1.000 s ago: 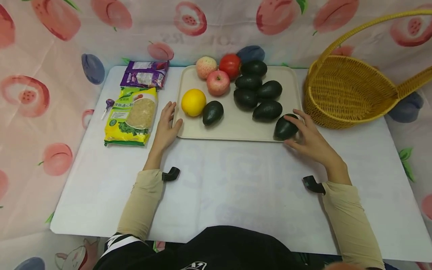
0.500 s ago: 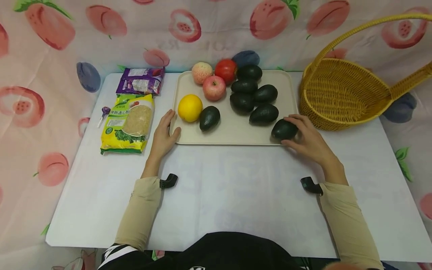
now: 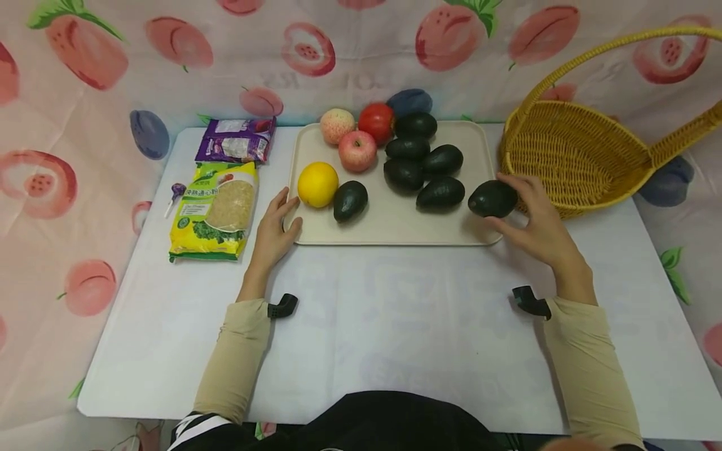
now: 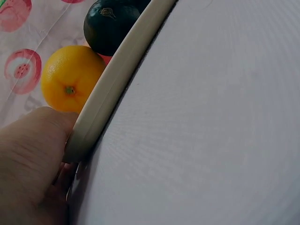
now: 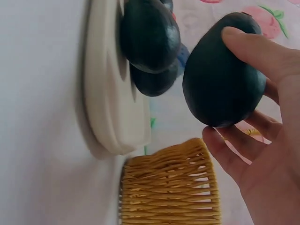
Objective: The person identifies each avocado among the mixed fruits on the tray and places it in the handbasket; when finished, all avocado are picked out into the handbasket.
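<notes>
Six avocados are in play, and one of them is off the tray (image 3: 389, 216) right now. The right hand (image 3: 536, 219) is gripping an avocado (image 3: 492, 198), fingers and thumb curled round it, and the right wrist view is showing it clear of the tray's rim with the fruit (image 5: 220, 70) hanging in the air above the desk (image 3: 395, 326). It is sitting just past the tray's right edge, between the tray and the yellow basket (image 3: 570, 156), which is standing near and empty as far as the head view shows.

Over on the other side, the left hand (image 3: 273, 228) is resting on the tray's near left corner, thumb over the rim and fingers lying fairly straight, seemingly steadying it. An orange (image 3: 318, 184) is lying just beside that hand, with another avocado (image 3: 350, 200) touching it.

By the look of it, the step in hand is the carry: fruit lifted, not yet set down. If the basket is the target, the next move calls for swinging the avocado rightward over the woven rim, under the tall handle, and lowering it inside before the fingers let go. The other four avocados, two apples and a tomato are waiting on the tray.
</notes>
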`<act>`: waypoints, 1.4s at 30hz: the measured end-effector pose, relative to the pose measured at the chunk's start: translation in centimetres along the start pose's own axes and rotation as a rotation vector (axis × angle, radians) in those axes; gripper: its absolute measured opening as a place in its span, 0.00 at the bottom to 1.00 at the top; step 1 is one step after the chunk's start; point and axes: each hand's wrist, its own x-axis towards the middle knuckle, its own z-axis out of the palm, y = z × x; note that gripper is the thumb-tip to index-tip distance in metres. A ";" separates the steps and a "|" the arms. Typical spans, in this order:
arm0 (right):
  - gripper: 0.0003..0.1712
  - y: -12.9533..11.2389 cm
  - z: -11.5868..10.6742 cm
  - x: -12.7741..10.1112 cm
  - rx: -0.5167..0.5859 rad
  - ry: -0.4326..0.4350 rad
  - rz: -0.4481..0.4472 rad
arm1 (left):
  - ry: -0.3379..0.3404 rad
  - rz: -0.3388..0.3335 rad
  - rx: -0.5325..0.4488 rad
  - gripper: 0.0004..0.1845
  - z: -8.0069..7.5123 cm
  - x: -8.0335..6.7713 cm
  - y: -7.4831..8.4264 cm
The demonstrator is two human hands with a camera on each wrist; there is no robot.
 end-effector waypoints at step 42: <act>0.37 5.0 -3.9 0.3 -0.155 0.136 0.510 | 0.011 0.025 0.000 0.20 0.2 0.0 -0.4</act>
